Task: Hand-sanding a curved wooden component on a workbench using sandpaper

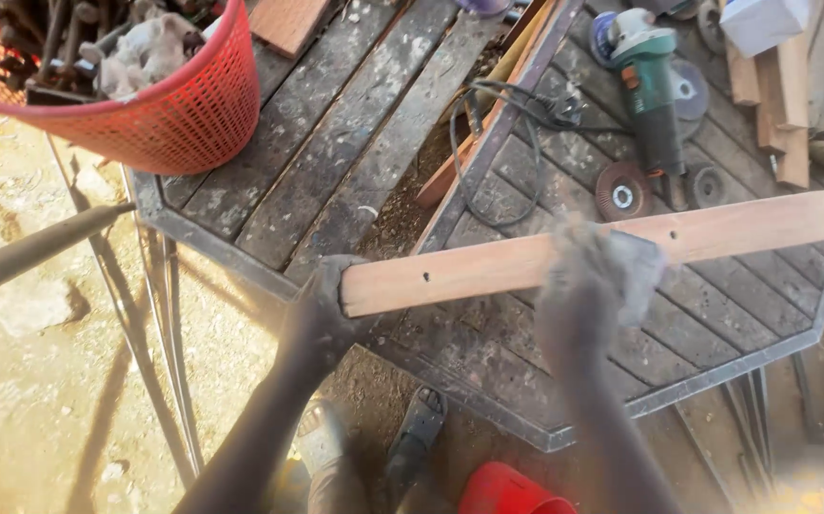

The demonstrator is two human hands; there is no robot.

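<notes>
The wooden batten lies across the slatted desk, running from 8 o'clock to 2 o'clock. The left hand clamps its near end at the desk's edge. The right hand, blurred, presses a grey sanding sheet on the batten's middle, fingers closed over it. This looks like the sanding step; the next stroke calls for steady pressure along the grain. At 1 o'clock rests a green angle grinder; at 10 o'clock, a red basket.
</notes>
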